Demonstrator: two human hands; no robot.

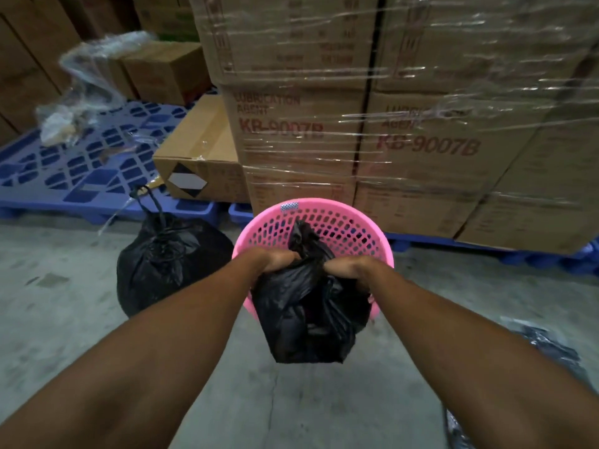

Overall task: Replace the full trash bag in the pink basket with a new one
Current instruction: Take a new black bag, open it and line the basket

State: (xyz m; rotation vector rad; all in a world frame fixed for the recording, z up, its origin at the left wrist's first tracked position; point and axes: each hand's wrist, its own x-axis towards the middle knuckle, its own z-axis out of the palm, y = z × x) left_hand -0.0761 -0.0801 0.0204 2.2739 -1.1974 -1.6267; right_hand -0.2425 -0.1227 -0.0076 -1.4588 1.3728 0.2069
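Hanging lengthwise downward from 2 hands point(316, 265), new black bag point(304, 322) over pink basket point(324, 210).

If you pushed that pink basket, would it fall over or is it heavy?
Probably light: the pink basket is thin plastic full of holes, and its far wall shows bare. It would likely slide or tip easily, since nothing visible weighs it down. Both hands, left hand and right hand, grip only the floppy black bag, not the basket.

Glossy, crinkled black plastic bag point(304, 306); perforated smooth pink plastic basket point(327, 222); matt cardboard boxes point(298, 131) under shiny film at 12 o'clock; rough concrete floor point(64, 286).
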